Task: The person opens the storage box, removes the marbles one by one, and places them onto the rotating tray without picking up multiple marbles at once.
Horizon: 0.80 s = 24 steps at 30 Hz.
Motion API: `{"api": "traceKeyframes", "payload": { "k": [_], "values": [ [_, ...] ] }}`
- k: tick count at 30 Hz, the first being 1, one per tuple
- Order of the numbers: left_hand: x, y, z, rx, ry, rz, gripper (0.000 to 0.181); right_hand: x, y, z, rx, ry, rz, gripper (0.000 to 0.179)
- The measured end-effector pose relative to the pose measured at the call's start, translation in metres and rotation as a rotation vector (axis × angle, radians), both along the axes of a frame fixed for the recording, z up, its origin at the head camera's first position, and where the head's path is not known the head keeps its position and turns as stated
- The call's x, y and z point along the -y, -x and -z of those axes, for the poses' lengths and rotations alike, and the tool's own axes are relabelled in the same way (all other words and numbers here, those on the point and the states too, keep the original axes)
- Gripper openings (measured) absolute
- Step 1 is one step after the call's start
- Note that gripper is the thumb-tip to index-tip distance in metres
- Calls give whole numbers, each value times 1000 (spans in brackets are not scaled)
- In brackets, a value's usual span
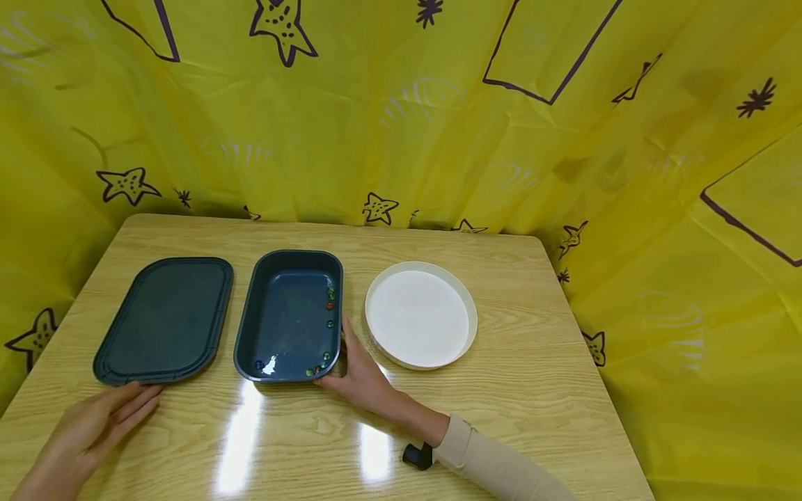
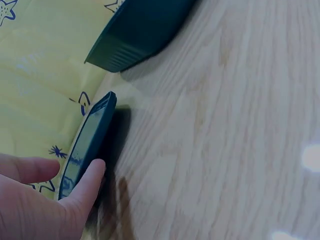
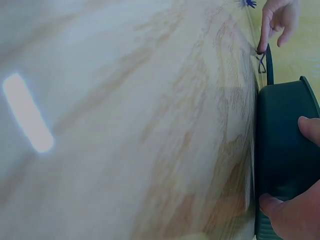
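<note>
A dark blue-green rectangular container (image 1: 289, 327) sits left of the middle of the wooden table, its open top facing up. Several small glass marbles (image 1: 330, 306) lie along its right side and near edge; a blue one (image 1: 260, 364) is at the near left corner. My right hand (image 1: 363, 376) holds the container's near right corner, with the thumb (image 3: 309, 129) against the outer wall. To the left lies a matching flat lid (image 1: 166, 320). My left hand (image 1: 94, 424) touches the lid's near edge with its fingers (image 2: 90, 182) extended, the thumb standing apart above it.
A round white tray (image 1: 421, 319) with a low rim stands right of the container. Yellow patterned cloth (image 1: 351, 125) hangs behind and beside the table (image 1: 520, 417). A black device (image 1: 418, 456) sits at my right wrist.
</note>
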State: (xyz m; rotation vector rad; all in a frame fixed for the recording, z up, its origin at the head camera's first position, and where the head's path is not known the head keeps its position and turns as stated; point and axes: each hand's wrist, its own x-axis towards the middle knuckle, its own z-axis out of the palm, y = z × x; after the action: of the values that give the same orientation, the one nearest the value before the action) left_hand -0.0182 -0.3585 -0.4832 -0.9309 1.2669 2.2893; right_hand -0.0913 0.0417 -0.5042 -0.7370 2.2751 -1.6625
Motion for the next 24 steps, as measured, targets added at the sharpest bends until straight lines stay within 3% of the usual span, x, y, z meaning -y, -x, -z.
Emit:
{"api": "traceKeyframes", "payload": {
  "k": [4, 7, 11, 13, 16, 19, 24],
  "values": [
    [2, -3, 0, 13, 96, 88, 58, 0, 0, 0, 9, -7, 2, 117],
    [5, -4, 1, 3, 129, 144, 63, -1, 0, 0, 19, -16, 7, 117],
    [6, -6, 2, 12, 130, 142, 63, -1, 0, 1, 37, -16, 10, 117],
    [7, -8, 3, 11, 124, 129, 59, -2, 0, 1, 40, -18, 11, 117],
    [7, -12, 4, -14, 111, 119, 36, -2, 0, 2, 30, -28, 13, 116],
    [7, -16, 1, -45, 107, 108, 37, -2, 0, 2, 20, -40, 12, 115],
    [0, -21, -5, -136, 191, 99, 23, -5, 0, 3, 30, -63, 21, 114]
  ]
}}
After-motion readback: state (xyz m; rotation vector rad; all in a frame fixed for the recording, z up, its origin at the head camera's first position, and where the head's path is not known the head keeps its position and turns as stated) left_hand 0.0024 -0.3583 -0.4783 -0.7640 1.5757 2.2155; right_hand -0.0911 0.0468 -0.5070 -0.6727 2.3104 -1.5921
